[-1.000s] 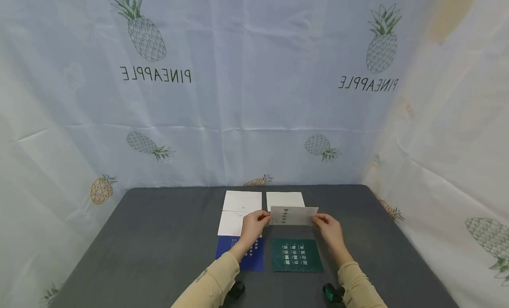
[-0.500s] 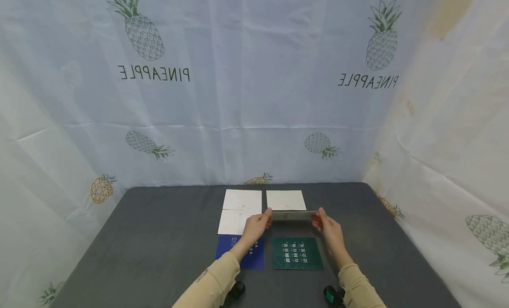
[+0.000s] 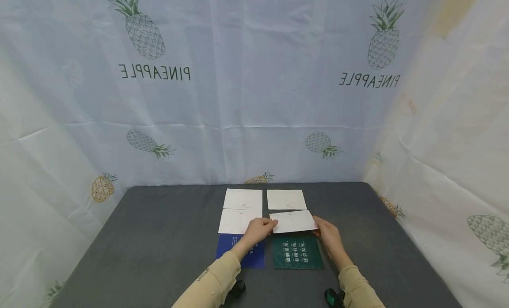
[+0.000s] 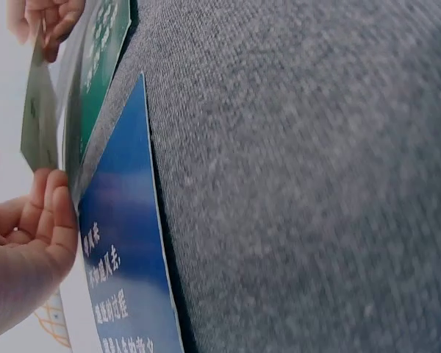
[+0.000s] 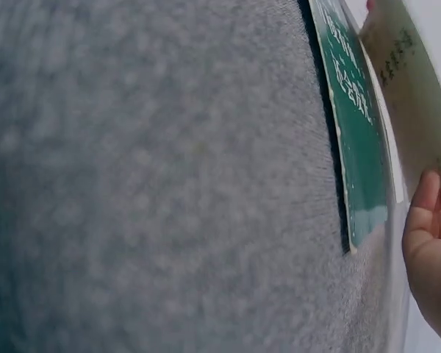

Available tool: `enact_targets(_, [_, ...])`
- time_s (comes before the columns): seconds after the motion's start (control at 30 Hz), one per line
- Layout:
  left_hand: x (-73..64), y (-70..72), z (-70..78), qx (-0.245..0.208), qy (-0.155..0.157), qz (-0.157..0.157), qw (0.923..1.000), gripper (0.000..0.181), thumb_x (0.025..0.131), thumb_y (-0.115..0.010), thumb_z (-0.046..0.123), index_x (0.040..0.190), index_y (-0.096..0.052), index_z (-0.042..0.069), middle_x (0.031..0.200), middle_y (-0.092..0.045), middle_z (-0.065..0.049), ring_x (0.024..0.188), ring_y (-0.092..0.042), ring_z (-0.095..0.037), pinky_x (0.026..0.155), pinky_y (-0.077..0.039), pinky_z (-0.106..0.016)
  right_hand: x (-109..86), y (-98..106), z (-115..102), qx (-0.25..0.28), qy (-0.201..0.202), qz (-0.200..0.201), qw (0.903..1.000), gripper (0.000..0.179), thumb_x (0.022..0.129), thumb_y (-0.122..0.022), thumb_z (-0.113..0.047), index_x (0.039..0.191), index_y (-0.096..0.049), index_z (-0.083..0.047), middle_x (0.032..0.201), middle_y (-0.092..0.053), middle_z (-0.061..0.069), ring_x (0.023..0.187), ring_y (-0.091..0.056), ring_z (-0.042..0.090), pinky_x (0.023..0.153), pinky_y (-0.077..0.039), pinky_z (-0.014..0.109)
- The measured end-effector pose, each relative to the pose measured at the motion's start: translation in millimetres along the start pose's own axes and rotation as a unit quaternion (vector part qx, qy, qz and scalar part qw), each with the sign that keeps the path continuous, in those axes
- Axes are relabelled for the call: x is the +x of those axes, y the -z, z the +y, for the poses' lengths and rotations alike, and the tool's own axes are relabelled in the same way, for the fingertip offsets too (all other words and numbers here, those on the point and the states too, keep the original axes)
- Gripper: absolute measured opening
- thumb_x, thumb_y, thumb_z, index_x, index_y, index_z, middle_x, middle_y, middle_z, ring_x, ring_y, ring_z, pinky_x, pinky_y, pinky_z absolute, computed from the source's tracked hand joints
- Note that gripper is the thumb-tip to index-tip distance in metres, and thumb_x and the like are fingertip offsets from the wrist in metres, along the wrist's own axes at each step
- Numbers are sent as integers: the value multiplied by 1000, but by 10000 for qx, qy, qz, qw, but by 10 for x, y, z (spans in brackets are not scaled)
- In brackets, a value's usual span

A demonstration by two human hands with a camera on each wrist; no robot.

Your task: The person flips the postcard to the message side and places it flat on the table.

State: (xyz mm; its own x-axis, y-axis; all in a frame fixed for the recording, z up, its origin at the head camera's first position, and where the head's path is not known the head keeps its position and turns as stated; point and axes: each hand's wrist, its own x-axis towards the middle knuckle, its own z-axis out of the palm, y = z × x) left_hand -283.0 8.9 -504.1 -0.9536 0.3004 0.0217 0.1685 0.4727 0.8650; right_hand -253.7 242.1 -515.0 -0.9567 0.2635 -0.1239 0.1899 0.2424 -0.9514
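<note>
A postcard [image 3: 293,222] is held between both hands above the dark table, its white side up and slightly tilted. My left hand [image 3: 256,232] pinches its left edge, and my right hand [image 3: 329,238] holds its right edge. In the right wrist view, dark writing shows on the underside of this postcard [image 5: 408,88]. Just below it lies a green postcard [image 3: 297,254] with white characters. A blue postcard [image 3: 254,257] lies left of that, partly hidden by my left forearm; its text shows in the left wrist view.
Two white cards [image 3: 243,198] lie one behind the other at the left of the group. Another white card [image 3: 286,199] lies behind the held one. Dark objects sit by each sleeve, the right one [image 3: 333,298] partly green. A pineapple-print curtain [image 3: 246,100] borders the grey table [image 3: 167,246].
The held postcard has turned over: its written side faced the camera, then it was seen edge-on, and now its white side shows. Both hands have lowered slightly towards the table.
</note>
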Motion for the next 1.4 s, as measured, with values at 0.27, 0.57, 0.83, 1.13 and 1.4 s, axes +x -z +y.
enact_targets(0.27, [16,-57,5,333,-389,4,9987,38,84,-63,18,59,-35,14,46,-29,10,43,-27,-6,44,-23,-20,37,-60,41,-1038,155,39,9945,51,92,-53,-24,135,-46,2,128,-54,24,95,-59,24,77,-50,29])
enact_targets(0.57, [32,-105,4,464,-246,68,9986,37,80,-67,16,60,-36,13,48,-30,8,44,-29,-7,44,-24,-19,82,-67,39,-1643,132,-110,9863,55,90,-54,-25,136,-43,2,138,-46,25,122,-48,38,94,-43,50])
enact_targets(0.83, [50,-166,-1,1071,-327,81,9937,22,78,-68,14,65,-53,3,52,-41,2,48,-35,-9,46,-28,-20,88,-64,15,-2315,299,-149,9723,54,88,-56,-22,132,-46,7,130,-52,27,112,-55,38,91,-46,50])
enact_targets(1.13, [7,-198,112,1990,-236,-24,9797,48,82,-66,17,115,-56,-16,105,-62,-28,95,-62,-36,86,-50,-44,77,-62,-19,-2982,584,-258,9524,52,87,-59,-20,128,-49,10,126,-54,28,108,-58,38,89,-47,50])
enact_targets(1.4, [-31,-216,156,2326,-189,155,9723,47,81,-67,18,113,-57,-15,101,-63,-26,91,-63,-33,83,-52,-40,75,-96,-12,-3302,668,-340,9409,51,86,-59,-16,128,-48,11,129,-51,30,110,-57,41,91,-45,53])
